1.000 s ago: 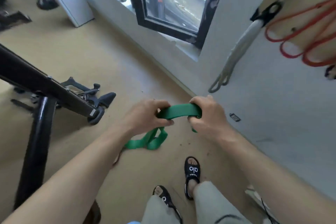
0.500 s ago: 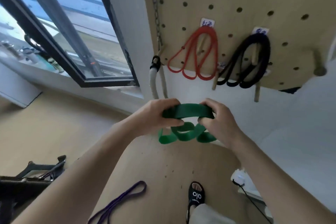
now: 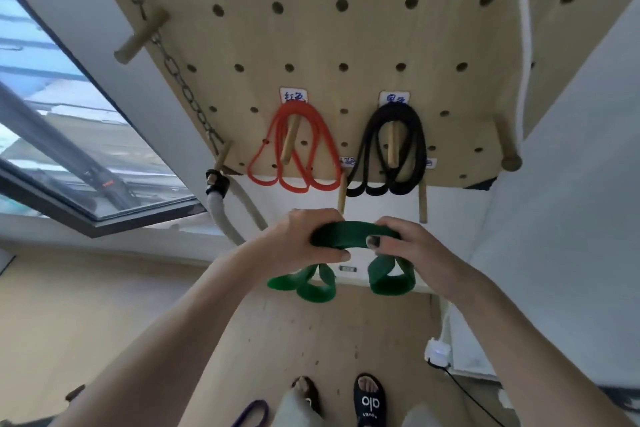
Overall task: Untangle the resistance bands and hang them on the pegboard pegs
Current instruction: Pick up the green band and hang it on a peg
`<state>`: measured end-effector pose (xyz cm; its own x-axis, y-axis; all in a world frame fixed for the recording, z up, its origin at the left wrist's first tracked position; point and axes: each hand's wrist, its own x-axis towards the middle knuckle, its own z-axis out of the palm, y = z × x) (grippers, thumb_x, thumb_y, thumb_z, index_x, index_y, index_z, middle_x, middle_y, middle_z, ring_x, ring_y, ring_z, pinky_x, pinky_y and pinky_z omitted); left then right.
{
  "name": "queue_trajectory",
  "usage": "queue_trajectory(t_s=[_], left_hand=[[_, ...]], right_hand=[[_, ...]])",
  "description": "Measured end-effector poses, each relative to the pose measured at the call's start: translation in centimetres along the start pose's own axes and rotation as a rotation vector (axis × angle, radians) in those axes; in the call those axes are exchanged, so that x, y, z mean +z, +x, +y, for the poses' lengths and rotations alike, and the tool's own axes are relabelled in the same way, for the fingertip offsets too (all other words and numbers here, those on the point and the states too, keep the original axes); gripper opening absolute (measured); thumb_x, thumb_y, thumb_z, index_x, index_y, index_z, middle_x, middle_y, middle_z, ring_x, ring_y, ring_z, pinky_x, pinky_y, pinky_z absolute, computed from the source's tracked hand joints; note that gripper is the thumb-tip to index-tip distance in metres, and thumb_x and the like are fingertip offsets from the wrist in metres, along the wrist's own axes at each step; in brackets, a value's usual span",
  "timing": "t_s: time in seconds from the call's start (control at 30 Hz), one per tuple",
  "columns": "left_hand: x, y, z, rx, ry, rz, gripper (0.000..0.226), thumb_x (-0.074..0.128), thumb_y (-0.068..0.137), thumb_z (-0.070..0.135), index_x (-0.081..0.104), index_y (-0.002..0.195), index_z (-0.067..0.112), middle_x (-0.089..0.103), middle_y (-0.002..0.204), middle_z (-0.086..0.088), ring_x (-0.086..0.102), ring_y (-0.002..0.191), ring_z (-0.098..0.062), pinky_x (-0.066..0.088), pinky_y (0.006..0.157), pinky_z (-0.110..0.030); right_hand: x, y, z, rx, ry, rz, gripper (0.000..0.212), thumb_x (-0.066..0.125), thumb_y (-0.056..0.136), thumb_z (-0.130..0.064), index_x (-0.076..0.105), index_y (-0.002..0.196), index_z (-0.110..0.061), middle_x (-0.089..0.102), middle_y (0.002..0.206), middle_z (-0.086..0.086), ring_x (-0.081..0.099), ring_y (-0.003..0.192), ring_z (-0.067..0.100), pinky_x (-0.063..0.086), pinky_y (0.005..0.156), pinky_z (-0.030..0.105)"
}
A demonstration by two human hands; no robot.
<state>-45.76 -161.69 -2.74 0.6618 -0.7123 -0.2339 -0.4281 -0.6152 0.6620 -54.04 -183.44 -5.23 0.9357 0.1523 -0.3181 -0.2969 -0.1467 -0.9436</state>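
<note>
Far to my left is the window (image 3: pixel 86 163), its dark frame slanting down toward the sill. Next comes a metal chain (image 3: pixel 180 80) running down the edge of the pegboard (image 3: pixel 346 38), and below it a pale thick rope (image 3: pixel 221 215) hangs from a black fitting. On the board, the red band (image 3: pixel 294 152) is looped over its wooden peg under a small label. Below it, my left hand (image 3: pixel 304 239) curls tightly round the green band (image 3: pixel 346 234), thumb underneath, with two green loops dangling beneath my wrist. The band arches between my hands just under the board's lower edge, in front of the white wall. Two bare pegs (image 3: pixel 342 194) stick out along that lower edge, just above the band; whether it touches them I cannot tell. Right of the red band, the black band (image 3: pixel 391 152) hangs on its own peg. My right hand (image 3: pixel 412 250) grips the band's other end, fingers wrapped over it, another green loop hanging below. Down on the floor a purple band (image 3: pixel 252 412) lies beside my sandals (image 3: pixel 369 402).
</note>
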Motion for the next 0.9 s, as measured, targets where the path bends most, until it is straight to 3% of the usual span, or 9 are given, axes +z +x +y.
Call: queue_trajectory(t_s=[0.13,0.33,0.47,0.6,0.77,0.9], left_hand=[[0.7,2.8,0.4,0.001,0.006,-0.033,0.025,0.078,0.084,0.041,0.06,0.099,0.032,0.062,0.084,0.016,0.057,0.075,0.004,0.042,0.066,-0.012],[2.1,6.6,0.3,0.087,-0.084,-0.086,0.023,0.074,0.088,0.043,0.061,0.103,0.032,0.063,0.082,0.011,0.059,0.072,0.0,0.043,0.065,-0.012],[2.8,9.0,1.2,0.098,-0.159,-0.133,0.014,0.074,0.09,0.039,0.061,0.095,0.036,0.058,0.076,0.013,0.054,0.065,0.002,0.04,0.062,-0.011],[3.5,10.5,1.5,0.086,-0.148,-0.133,0.02,0.074,0.088,0.043,0.06,0.095,0.031,0.057,0.075,0.013,0.054,0.064,0.004,0.039,0.06,-0.011],[2.3,10.4,-0.1,0.057,-0.065,-0.133,0.028,0.078,0.083,0.044,0.056,0.096,0.034,0.062,0.083,0.011,0.057,0.069,0.005,0.041,0.062,-0.01],[0.1,8.9,-2.2,0.022,-0.009,-0.108,0.026,0.077,0.086,0.04,0.059,0.098,0.027,0.062,0.082,0.011,0.058,0.071,0.005,0.045,0.065,-0.012]], right_hand=[[-1.0,0.7,0.4,0.02,0.033,0.215,0.035,0.065,0.096,-0.041,0.066,0.081,-0.01,0.057,0.072,0.007,0.056,0.072,0.018,0.037,0.074,0.033],[-3.5,0.9,1.1,0.052,0.031,0.358,0.044,0.065,0.095,-0.044,0.065,0.08,-0.003,0.054,0.072,0.016,0.055,0.072,0.024,0.035,0.076,0.037],[-5.6,0.7,1.5,0.062,0.023,0.399,0.045,0.064,0.095,-0.046,0.062,0.067,-0.011,0.049,0.068,0.018,0.051,0.067,0.023,0.033,0.073,0.037],[-6.8,0.9,2.3,0.066,0.015,0.423,0.055,0.062,0.096,-0.047,0.051,0.076,0.003,0.042,0.069,0.013,0.044,0.067,0.021,0.029,0.072,0.037],[-5.9,2.8,2.4,0.08,-0.067,0.383,0.052,0.061,0.096,-0.05,0.055,0.069,-0.006,0.043,0.065,0.004,0.045,0.065,0.016,0.03,0.067,0.032],[-4.2,5.3,2.0,0.067,-0.127,0.301,0.062,0.058,0.097,-0.054,0.054,0.08,0.006,0.038,0.068,0.008,0.042,0.063,0.015,0.027,0.065,0.032]])
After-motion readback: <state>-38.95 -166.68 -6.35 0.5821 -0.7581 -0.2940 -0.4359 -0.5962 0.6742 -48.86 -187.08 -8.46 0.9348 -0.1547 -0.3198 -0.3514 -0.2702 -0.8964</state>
